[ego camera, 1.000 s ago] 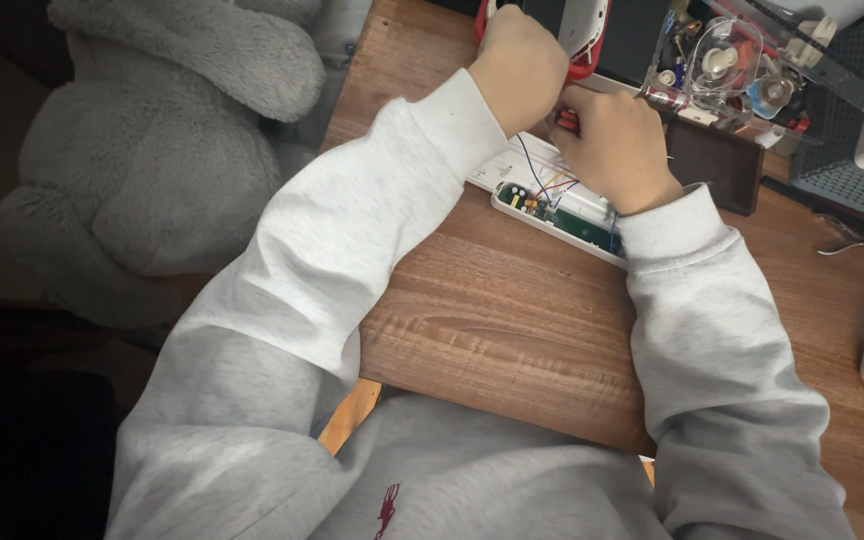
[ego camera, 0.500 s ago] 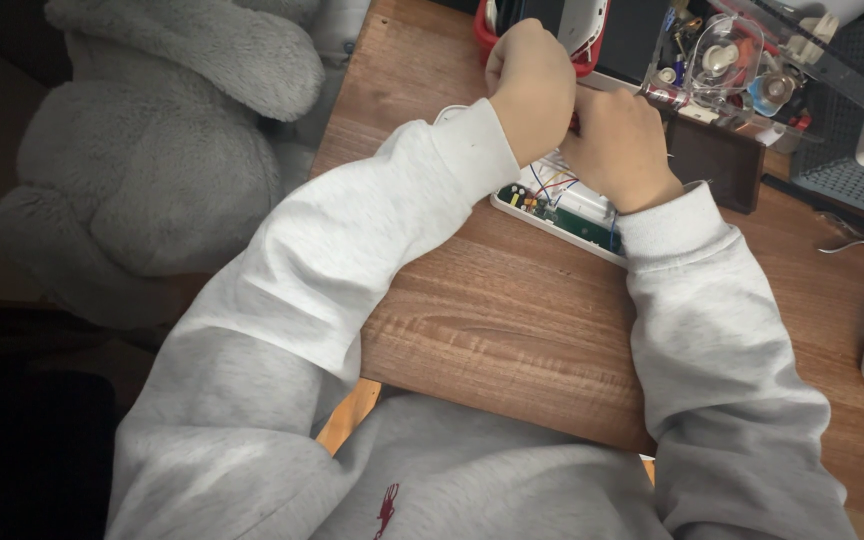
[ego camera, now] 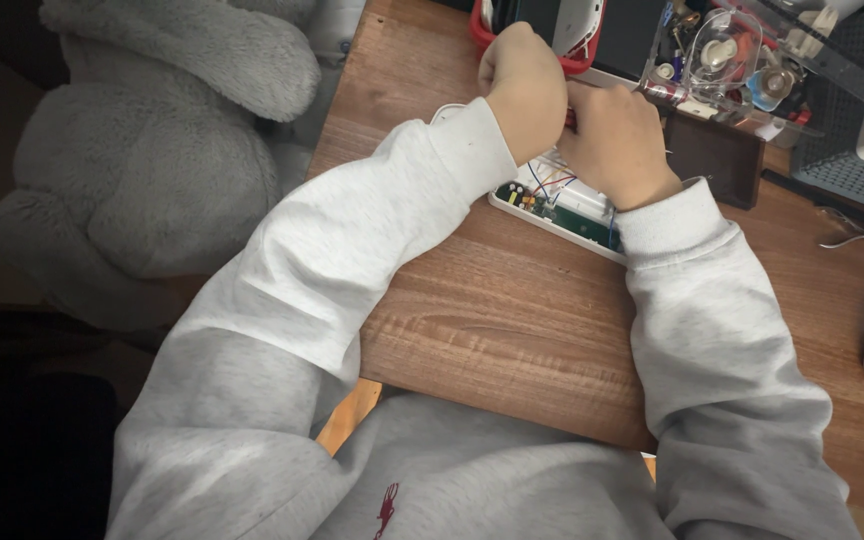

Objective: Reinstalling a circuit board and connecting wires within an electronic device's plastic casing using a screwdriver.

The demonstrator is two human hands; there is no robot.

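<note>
Working above the white breadboard (ego camera: 560,203) on the wooden desk (ego camera: 512,330), your left hand (ego camera: 524,90) and right hand (ego camera: 617,143) are closed together on something small and red; next, seat it gently.

Both arms reach forward, left hand (ego camera: 522,92) fisted and touching the curled right hand (ego camera: 614,145).

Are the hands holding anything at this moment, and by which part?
Cannot be told for sure. Left hand and right hand are closed together above the breadboard; a red sliver shows between them, its grip hidden.
</note>
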